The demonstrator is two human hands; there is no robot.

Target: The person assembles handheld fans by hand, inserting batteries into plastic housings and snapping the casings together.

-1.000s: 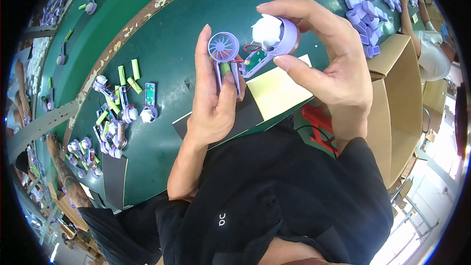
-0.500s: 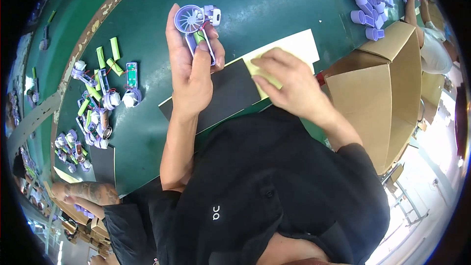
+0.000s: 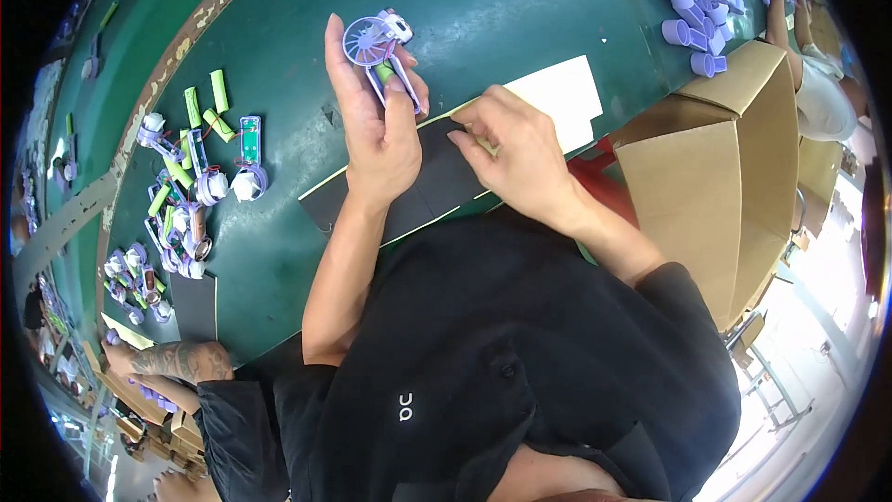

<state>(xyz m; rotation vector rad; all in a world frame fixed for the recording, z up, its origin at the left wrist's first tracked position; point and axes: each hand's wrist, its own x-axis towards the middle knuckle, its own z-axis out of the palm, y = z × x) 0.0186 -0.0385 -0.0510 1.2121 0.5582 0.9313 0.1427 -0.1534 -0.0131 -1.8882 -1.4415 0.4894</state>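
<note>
My left hand (image 3: 386, 144) is closed around a small lavender fan unit (image 3: 372, 42), its thumb pressing near a green battery (image 3: 384, 72) in the open handle. The round, ribbed fan head and a white part beside it stick out above the fingers. A black sheet (image 3: 409, 177) on pale backing paper (image 3: 557, 93) lies across the table in front of me. Over the sheet, my right hand (image 3: 520, 149) has curled fingers, thumb and forefinger close together at the black surface. Whatever they pinch, if anything, is too small to make out.
Several opened fan units (image 3: 200, 181) and loose green batteries (image 3: 218, 90) lie at the left. Lavender housings (image 3: 701, 9) are heaped at the far right, near an open cardboard box (image 3: 697, 167). A co-worker's tattooed arm (image 3: 186, 363) is at lower left; another person sits far right.
My right hand has moved left from the pale backing to the black sheet, its fingers curling in. My left hand has shifted slightly right and tilted the fan unit.
</note>
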